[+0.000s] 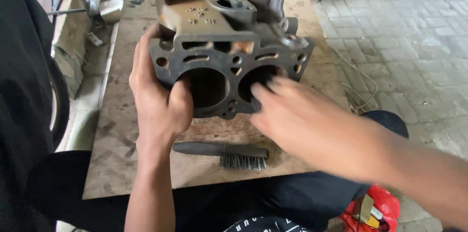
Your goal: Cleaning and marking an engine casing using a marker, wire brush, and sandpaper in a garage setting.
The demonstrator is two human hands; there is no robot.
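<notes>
Fingers of the left hand (158, 98): they wrap round the left edge of the engine block (229, 61), and the thumb hooks into the left round hole (207, 88). This hand grips the block tight.

Fingers of the right hand (297, 115): they are blurred and point into the right round hole (261, 83). I cannot tell if they are curled shut or spread, or if they hold a small thing.

Engine block: it is dark grey metal with two big round holes and many small ones. It sits on the board (146, 163), tipped so its flat face looks at the person.

Wire brush (222, 154): it lies flat on the board just below the block, near both hands. No hand touches it.

Board: it is brown, stained wood and rests across the person's lap.

Red bag (375, 210): it sits low on the right, by the person's leg.

Floor (414, 32): grey paving blocks, with a thin wire lying on them.

How to do it well: I think the left hand should hold the block firm so it does not rock. The right fingers should go round the hole slowly and stay off any sharp edges.
</notes>
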